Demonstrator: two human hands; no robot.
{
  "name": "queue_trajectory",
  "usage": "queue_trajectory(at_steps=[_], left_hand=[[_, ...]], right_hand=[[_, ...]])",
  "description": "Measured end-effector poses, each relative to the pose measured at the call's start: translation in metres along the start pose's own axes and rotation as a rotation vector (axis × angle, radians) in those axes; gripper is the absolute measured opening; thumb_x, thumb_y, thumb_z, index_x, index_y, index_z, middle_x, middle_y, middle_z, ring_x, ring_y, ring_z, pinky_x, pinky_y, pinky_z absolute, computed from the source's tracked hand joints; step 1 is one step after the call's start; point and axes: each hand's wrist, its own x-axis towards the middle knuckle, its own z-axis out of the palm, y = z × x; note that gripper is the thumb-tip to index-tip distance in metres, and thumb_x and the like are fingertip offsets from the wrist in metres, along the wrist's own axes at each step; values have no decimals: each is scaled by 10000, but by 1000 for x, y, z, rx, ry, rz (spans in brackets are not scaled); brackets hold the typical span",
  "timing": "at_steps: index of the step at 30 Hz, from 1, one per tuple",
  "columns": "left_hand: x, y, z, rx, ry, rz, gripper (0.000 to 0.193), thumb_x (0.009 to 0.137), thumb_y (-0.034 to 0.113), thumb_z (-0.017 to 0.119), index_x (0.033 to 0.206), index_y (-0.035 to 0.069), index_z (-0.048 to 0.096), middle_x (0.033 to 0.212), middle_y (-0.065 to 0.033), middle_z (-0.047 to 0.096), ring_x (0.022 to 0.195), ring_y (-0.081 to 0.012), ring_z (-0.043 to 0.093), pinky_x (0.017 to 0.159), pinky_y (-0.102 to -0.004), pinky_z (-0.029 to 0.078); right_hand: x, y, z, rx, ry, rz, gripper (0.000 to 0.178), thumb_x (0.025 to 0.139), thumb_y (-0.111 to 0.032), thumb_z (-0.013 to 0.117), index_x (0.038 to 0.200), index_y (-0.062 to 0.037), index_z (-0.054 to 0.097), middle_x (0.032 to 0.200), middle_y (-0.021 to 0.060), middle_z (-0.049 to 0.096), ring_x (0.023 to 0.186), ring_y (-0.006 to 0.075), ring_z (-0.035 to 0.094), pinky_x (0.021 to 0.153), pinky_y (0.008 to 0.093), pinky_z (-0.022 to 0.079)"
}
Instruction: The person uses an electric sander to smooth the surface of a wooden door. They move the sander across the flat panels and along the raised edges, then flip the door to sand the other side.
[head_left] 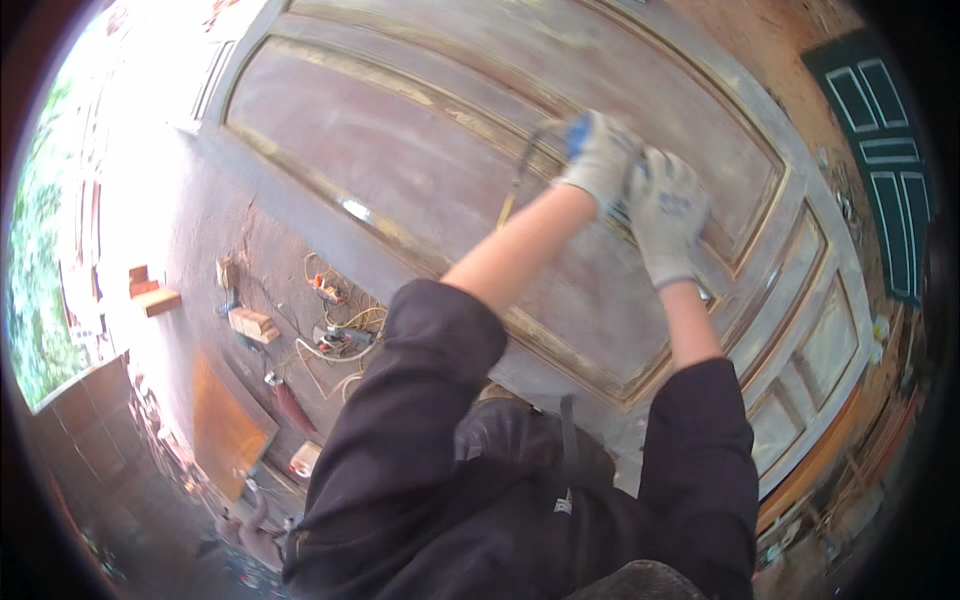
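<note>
A large panelled wooden door (400,155) lies in front of me, its surface worn to patchy grey, reddish and pale tones. Over its middle, my left hand (602,160), in a pale work glove with a blue patch, has its fingers curled round something mostly covered by the gloves. A cord (515,185), dark at the top and yellow lower down, runs to that hand, so the thing looks like a corded power tool. Close against the left, my right hand (668,208) is gloved too, with bent fingers pointing down at the door. What lies beneath its fingers is hidden.
Left of the door, tangled cords (365,318) and a small power tool (340,340) lie on the floor. Nearby are wood blocks (253,323) and an orange-brown board (222,420). A dark green panelled door (885,150) stands at the far right.
</note>
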Motion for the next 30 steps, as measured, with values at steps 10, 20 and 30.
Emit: queue_trajectory(at_steps=[10,20,30], left_hand=[[-36,-264,70,16,177,-350,239,881,289,559,1014,134,682,1010,-83,691,1015,-286,635,881,-404,457],[-7,-168,33,160,45,-280,264,893,313,521,947,137,710,1078,-70,693,1066,-263,642,892,-412,475],[7,82,-38,37,74,191,242,893,365,554,1080,235,635,991,-20,704,975,-230,677,812,-400,476]], right_hand=[[146,-191,67,202,-94,-130,374,935,-506,482,1068,-212,673,1018,30,662,946,224,633,758,456,465],[105,-113,54,199,-110,-8,345,921,-510,499,1003,-226,677,975,7,655,909,219,618,748,455,424],[-65,76,-40,185,-77,310,356,868,-512,570,968,-182,659,945,42,651,939,231,622,809,419,440]])
